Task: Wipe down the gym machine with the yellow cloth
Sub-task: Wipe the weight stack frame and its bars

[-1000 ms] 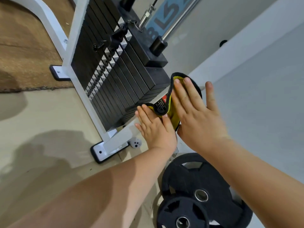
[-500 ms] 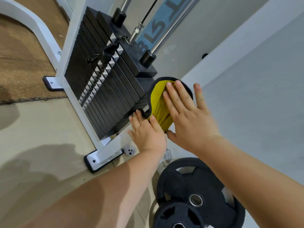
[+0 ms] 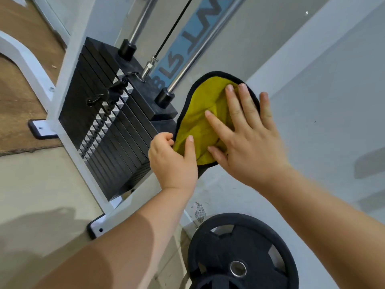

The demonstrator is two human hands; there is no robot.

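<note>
The black-edged yellow cloth (image 3: 200, 126) is lying spread just right of the weight stack (image 3: 108, 130), its rim meeting the stack's side. The right hand (image 3: 248, 142) is pressing flat on it with straight, spread fingers, while the left hand (image 3: 170, 163), nearer the stack, is pinching the cloth's lower edge between curled fingers and thumb.
</note>
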